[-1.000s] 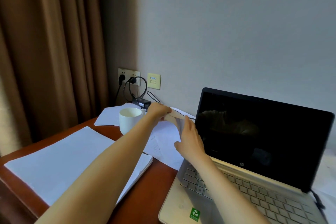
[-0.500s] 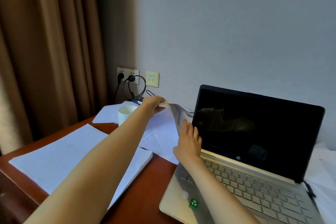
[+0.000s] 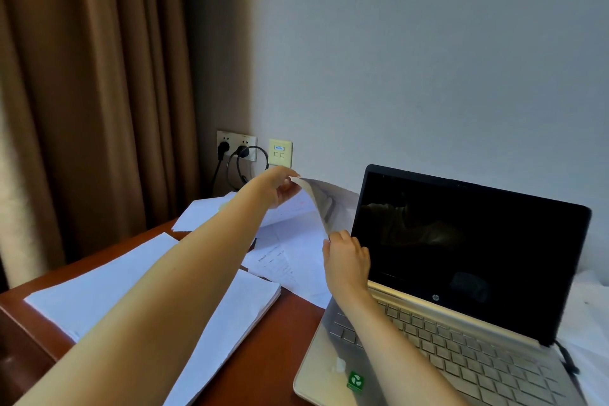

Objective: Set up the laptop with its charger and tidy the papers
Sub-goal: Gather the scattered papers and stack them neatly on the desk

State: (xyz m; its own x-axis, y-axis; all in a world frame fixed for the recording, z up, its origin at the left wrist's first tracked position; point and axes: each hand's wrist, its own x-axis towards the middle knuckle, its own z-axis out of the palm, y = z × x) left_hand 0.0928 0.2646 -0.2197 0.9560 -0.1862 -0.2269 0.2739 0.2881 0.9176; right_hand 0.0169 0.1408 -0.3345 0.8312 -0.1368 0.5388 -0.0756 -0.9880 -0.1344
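From my remote seat I see both bare arms stretched forward over the table (image 3: 263, 359). The left hand (image 3: 278, 186) is farthest out, near the wall, and its thumb and fingers pinch the far corner of a sheet of paper (image 3: 324, 204). The right hand (image 3: 346, 260) is lifted just in front of the laptop's screen, fingers curled round the near end of the same sheet, which curves up off the table between the two hands.

The laptop (image 3: 461, 273) stands open on the right with a dark screen and a pale gold keyboard; the right forearm crosses its left corner. A dark cable (image 3: 566, 359) hangs at its right edge. Loose printed sheets (image 3: 290, 260) lie under the lifted one, and a thick stack of papers (image 3: 99, 290) lies at the left under the left forearm.

The table is reddish-brown wood. Behind it a pale wall (image 3: 428, 59) carries a wall socket (image 3: 235, 145) with two black plugs and a looped black lead (image 3: 252, 155), beside a yellowish plate (image 3: 280, 152). A brown curtain (image 3: 92, 92) fills the left.
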